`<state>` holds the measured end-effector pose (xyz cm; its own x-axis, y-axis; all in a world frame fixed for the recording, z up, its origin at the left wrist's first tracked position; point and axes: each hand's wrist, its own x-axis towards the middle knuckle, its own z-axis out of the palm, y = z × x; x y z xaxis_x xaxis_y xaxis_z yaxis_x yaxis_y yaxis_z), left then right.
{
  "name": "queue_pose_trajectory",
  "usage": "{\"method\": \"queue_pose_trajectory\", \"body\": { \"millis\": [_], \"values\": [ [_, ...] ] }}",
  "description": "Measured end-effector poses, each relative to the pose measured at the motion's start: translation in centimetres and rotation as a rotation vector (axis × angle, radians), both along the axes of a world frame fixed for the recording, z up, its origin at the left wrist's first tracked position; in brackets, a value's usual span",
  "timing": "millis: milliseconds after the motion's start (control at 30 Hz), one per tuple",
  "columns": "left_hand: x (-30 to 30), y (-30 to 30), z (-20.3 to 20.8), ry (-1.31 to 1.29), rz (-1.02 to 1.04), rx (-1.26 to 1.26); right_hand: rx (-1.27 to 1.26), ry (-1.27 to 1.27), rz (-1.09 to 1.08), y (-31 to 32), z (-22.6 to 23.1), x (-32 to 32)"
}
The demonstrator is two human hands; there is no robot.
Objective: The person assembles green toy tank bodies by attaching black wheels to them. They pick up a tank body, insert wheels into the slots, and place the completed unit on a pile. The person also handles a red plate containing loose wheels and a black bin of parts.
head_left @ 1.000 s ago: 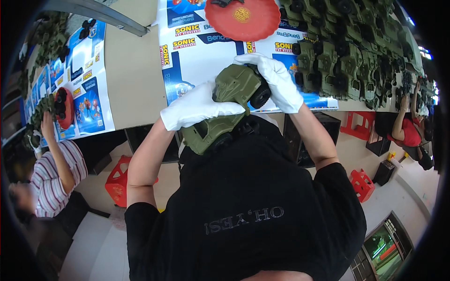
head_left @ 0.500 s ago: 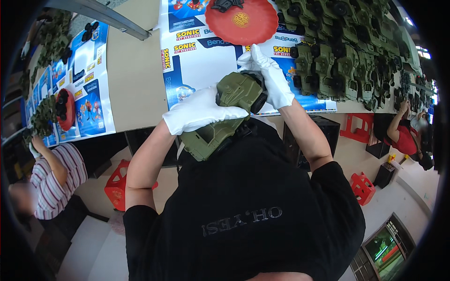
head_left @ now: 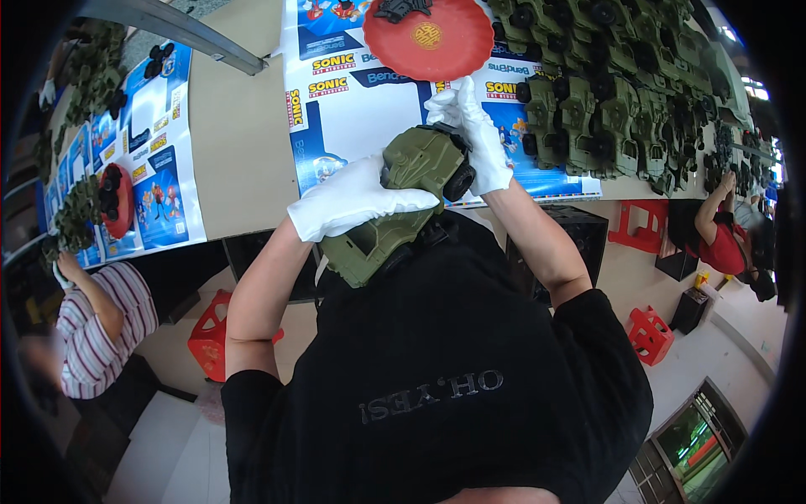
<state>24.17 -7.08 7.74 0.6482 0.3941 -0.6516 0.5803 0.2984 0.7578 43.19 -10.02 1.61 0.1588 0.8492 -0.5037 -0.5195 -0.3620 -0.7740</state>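
An olive-green toy truck [head_left: 424, 160] with black wheels is held tilted between my gloved hands, close to my chest at the table's near edge. My left hand [head_left: 357, 202], in a white glove, wraps around the middle of its body with the thumb lying across the top. At the truck's far end, my white-gloved right hand [head_left: 477, 139] is closed with bent fingers against a dark part there. A black wheel [head_left: 459, 181] shows beside the right palm. What exactly the right fingertips grip is hidden.
Beyond my hands, a red scalloped plate [head_left: 428, 50] carries a black plastic part [head_left: 403, 8]. Many similar green trucks [head_left: 579, 118] stand in rows at the right. Printed sheets [head_left: 361, 126] cover the table. A metal post [head_left: 180, 34] crosses the upper left. Other people sit left and right.
The truck has turned slightly, so the wheel by my right palm shows more. My right hand has shifted a little, staying at the far end; the left keeps its hold.
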Motion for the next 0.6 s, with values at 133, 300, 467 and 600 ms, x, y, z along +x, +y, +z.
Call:
{"method": "queue_pose_trajectory", "body": {
  "millis": [133, 300, 467, 600],
  "values": [
    [0.0, -0.1, 0.5, 0.003, 0.005, 0.022, 0.001, -0.022, 0.061, 0.1, 0.0, -0.1],
    [0.3, -0.2, 1.4, 0.133, -0.101, 0.243, 0.210, -0.129, 0.251, -0.1, 0.4, -0.1],
    [1.2, -1.3, 3.0, 0.260, -0.282, 0.688, -0.060, 0.046, 0.579, 0.3, 3.0, 0.7],
    [1.0, -3.3, 2.2, 0.176, -0.218, 0.830, -0.029, -0.032, 0.482, -1.6, 3.3, 0.1]
  ]
}}
